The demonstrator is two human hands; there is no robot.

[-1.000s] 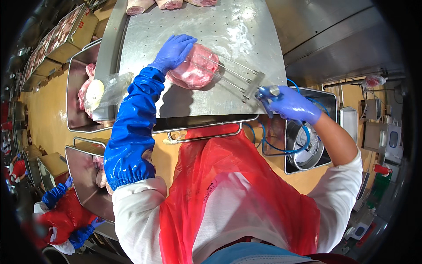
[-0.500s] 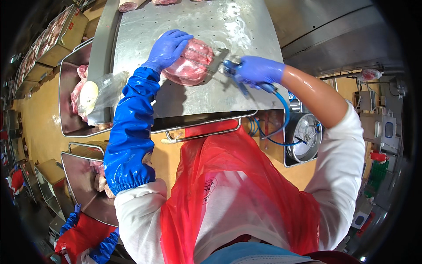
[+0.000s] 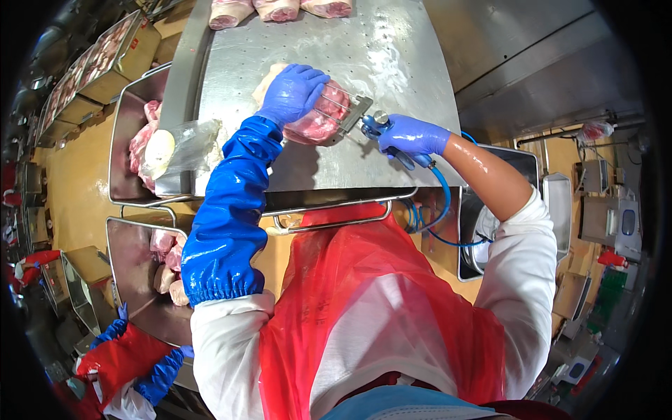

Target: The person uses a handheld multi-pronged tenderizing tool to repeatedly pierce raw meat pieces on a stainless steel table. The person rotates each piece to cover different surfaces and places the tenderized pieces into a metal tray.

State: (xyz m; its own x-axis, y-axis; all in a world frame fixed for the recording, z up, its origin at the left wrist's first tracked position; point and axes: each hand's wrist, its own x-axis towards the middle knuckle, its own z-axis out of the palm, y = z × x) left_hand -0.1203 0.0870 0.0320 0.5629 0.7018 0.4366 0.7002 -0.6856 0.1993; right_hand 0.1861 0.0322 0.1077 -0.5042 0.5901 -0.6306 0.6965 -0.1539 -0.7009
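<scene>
On the steel table a thick pink cut of meat [image 3: 318,127] lies with pale skin or fat on its left side. My left hand [image 3: 294,94], in a purple glove, is closed over its top and left side. In my right hand [image 3: 413,135], also gloved, is the handle of a needle injector gun [image 3: 381,120]. Several thin needles run from the gun's flat metal head to the right side of the meat. How deep their tips sit is hidden. A blue hose [image 3: 446,196] hangs from the gun's handle.
More cuts of meat [image 3: 276,10] lie at the table's [image 3: 322,42] far edge. At left stand steel tubs [image 3: 129,280] holding meat, with clear plastic film [image 3: 189,143] beside the table. Below right is a steel bin [image 3: 462,255]. A co-worker [image 3: 129,360] stands at lower left.
The whole view has shifted, showing more of the table's far end. My left hand still grips the meat, and the injector gun's head stays close to the meat's right side.
</scene>
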